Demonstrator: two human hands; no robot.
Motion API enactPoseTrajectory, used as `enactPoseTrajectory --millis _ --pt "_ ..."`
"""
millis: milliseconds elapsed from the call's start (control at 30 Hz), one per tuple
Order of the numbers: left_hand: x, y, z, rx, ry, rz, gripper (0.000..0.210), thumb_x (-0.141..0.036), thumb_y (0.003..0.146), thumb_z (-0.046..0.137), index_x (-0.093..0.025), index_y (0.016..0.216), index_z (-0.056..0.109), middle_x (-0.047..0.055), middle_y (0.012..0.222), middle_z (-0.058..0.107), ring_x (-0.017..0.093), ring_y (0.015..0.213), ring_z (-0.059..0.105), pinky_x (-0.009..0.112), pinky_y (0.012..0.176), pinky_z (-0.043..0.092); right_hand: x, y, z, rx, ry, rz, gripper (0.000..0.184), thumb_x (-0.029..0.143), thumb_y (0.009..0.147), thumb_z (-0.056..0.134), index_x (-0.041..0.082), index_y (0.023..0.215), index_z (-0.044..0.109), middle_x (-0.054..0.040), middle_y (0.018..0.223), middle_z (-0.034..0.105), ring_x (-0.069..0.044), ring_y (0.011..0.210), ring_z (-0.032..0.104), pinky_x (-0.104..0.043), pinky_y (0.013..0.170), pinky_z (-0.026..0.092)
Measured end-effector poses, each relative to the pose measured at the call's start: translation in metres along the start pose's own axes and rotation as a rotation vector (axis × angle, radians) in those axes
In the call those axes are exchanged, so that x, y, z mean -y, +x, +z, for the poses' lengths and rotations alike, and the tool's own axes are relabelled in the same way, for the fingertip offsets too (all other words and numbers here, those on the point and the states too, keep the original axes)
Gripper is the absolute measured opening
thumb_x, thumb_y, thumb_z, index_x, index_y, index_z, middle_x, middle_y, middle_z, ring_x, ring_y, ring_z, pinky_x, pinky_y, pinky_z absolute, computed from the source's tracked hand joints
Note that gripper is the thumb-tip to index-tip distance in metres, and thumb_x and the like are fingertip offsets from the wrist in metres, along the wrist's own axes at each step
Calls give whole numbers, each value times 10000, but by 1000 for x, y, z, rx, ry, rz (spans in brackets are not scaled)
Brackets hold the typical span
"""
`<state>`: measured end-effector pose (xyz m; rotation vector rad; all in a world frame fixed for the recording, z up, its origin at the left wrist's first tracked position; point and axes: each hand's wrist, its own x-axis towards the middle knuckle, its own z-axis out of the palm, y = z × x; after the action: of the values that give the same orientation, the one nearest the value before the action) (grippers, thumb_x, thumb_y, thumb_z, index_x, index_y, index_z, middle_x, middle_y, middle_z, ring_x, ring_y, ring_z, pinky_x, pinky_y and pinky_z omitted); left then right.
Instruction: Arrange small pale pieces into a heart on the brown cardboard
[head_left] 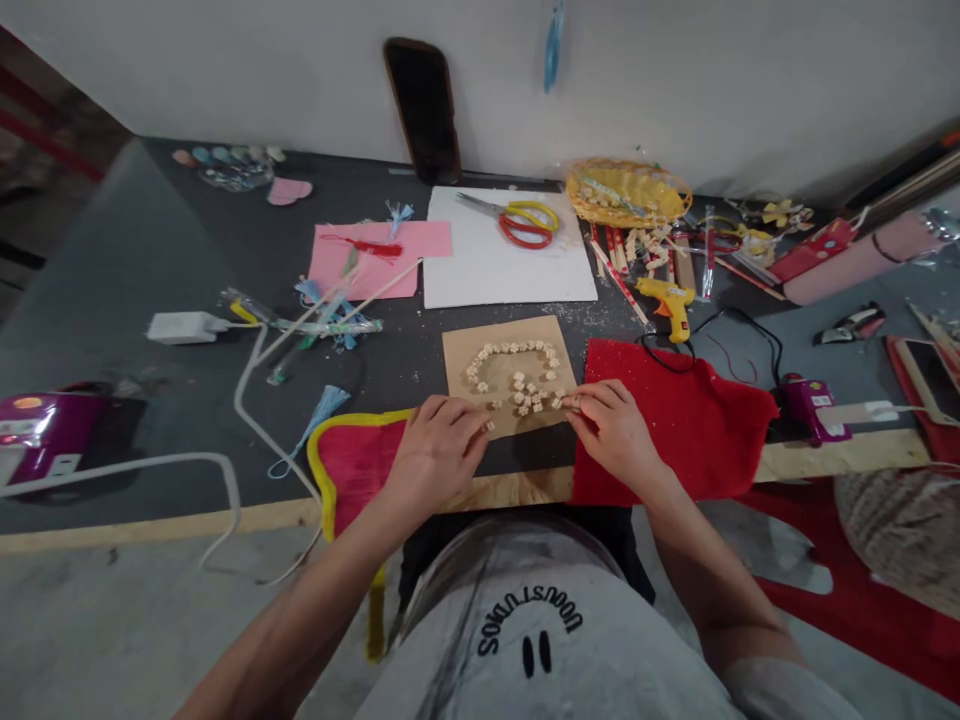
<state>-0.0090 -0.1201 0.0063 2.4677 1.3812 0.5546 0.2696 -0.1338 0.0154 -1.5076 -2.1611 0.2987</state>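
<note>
On a tan square board [465, 350] in front of me, small cream flower-shaped beads [514, 348] form a curved row, and a loose cluster of beads [529, 392] lies inside the curve. My left hand [441, 452] rests at the board's lower left corner, its fingers closed together at a small cream bead [489, 426]. At the board's right edge, my right hand [613, 425] is closed in a pinch beside the cluster. What sits between its fingertips is too small to make out.
A white foam sheet [480, 275] with scissors [525, 222] lies behind the board. A yellow glue gun [671, 305] and wicker basket [628, 195] stand right of it. Red felt [675, 420] lies under my right forearm. A white cable [240, 400] crosses the left side.
</note>
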Motion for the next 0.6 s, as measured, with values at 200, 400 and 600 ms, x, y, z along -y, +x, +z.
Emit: enactPoseTrajectory --millis 200,400,600 --pt "-11 -4 3 3 69 -20 237 -276 994 525 -249 1039 756 67 989 725 256 947 577 424 829 476 -6 -5 -1 -19 24 0 183 217 999 564 207 1013 747 -98 1066 752 -252 1006 642 -436 902 556" --pt "-13 -5 -4 -4 189 -42 281 -201 936 542 -277 1105 753 88 983 714 292 949 569 471 813 439 -1 2 -2 26 17 -23 195 247 1011 556 203 1009 746 -100 1063 750 -253 1012 642 -430 895 546" --pt "-12 -5 -2 -16 269 -40 250 -242 979 537 -231 1136 731 91 1015 740 300 933 575 483 830 423 9 39 0 142 -108 -126 259 235 1036 503 222 1070 759 -83 1119 745 -246 1030 586 -395 885 477"
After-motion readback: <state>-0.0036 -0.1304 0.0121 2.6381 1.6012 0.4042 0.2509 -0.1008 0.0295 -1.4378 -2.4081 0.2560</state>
